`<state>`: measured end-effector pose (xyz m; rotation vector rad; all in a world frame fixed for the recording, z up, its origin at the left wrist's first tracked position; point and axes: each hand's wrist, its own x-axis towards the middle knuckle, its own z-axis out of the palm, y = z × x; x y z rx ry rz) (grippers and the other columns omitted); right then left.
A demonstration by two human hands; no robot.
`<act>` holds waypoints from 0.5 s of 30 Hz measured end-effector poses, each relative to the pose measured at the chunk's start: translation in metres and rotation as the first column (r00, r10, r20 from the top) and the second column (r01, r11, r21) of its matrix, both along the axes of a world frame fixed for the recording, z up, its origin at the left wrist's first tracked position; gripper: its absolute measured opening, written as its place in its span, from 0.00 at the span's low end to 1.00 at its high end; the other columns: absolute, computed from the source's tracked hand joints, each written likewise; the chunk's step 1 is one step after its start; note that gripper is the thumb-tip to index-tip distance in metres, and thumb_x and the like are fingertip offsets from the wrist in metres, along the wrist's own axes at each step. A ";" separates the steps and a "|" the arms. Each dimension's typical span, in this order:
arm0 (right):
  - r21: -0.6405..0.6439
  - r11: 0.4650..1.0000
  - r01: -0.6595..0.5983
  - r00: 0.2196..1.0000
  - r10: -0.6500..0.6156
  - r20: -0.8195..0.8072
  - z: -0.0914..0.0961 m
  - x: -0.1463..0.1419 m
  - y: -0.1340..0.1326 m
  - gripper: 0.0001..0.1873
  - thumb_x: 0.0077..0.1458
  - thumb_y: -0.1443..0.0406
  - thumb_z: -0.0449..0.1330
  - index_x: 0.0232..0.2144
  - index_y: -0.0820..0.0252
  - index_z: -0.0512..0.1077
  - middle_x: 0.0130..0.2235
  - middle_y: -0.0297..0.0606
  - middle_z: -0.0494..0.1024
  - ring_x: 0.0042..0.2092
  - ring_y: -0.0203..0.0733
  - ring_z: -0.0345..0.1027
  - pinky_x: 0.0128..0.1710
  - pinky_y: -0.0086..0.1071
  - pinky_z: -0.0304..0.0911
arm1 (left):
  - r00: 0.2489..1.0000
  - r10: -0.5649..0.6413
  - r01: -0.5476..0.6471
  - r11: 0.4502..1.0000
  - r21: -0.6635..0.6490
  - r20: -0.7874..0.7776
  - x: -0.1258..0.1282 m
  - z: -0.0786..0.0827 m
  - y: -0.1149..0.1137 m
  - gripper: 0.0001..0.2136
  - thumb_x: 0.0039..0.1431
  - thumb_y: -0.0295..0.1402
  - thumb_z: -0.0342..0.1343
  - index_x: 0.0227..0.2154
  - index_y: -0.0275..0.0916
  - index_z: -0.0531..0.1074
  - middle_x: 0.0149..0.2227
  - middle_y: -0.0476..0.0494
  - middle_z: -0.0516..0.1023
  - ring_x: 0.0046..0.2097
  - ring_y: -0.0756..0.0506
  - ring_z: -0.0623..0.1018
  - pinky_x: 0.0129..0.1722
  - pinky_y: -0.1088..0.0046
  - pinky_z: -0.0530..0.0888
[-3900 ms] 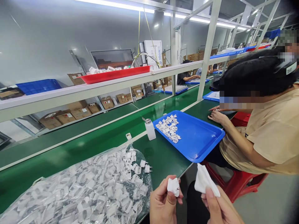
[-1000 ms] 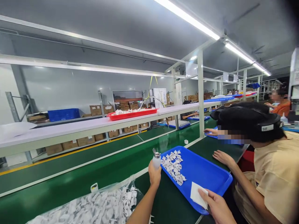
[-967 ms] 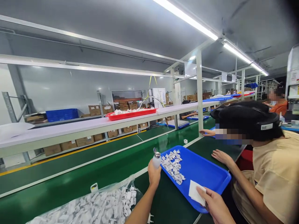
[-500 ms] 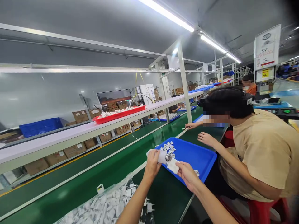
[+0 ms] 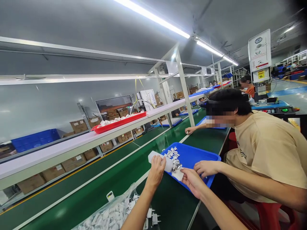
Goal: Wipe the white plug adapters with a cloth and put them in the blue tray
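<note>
My left hand [image 5: 157, 167] is wrapped round a translucent white bottle [image 5: 153, 156], tipped sideways with its shiny metal top [image 5: 176, 166] toward the right. My right hand [image 5: 193, 182] pinches a white cloth [image 5: 177, 175] against that metal top. Both hands are over the near left edge of a blue tray [image 5: 203, 147], which holds small white pieces [image 5: 172, 153]. Below my left forearm lies a clear plastic bag [image 5: 105, 214] full of white plug adapters, a few of them [image 5: 155, 218] loose beside it.
A co-worker's hand [image 5: 205, 167] reaches into the tray close to my right hand; their other hand [image 5: 190, 130] is at the belt. One white adapter [image 5: 110, 196] stands on the green belt [image 5: 79, 199]. A red tray [image 5: 120, 122] of white parts rests on the shelf above.
The bottle has tilted further toward the cloth, and its metal top now presses into it. The co-worker's nearer hand has moved down into the blue tray.
</note>
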<state>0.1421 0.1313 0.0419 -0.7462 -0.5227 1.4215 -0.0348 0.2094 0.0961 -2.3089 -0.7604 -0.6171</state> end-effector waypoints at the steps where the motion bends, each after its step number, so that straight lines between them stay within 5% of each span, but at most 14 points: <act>1: 0.002 1.000 -0.001 1.000 0.001 -0.002 0.000 0.000 -0.001 0.18 0.65 0.60 0.62 0.54 0.60 0.71 0.54 0.43 0.75 0.49 0.46 0.74 0.47 0.45 0.73 | 1.000 0.007 -0.006 1.000 0.019 -0.019 0.001 0.001 -0.001 0.25 0.55 0.14 0.48 0.56 0.33 0.69 0.45 0.35 0.73 0.54 0.34 0.74 0.59 0.46 0.70; 15: -0.041 0.999 -0.005 1.000 0.005 -0.005 0.010 0.001 -0.007 0.17 0.65 0.60 0.62 0.53 0.61 0.72 0.51 0.42 0.77 0.46 0.44 0.75 0.44 0.42 0.74 | 0.998 0.032 -0.030 0.999 0.036 -0.062 0.005 0.005 -0.005 0.25 0.57 0.16 0.48 0.57 0.34 0.69 0.43 0.38 0.75 0.47 0.36 0.74 0.60 0.43 0.68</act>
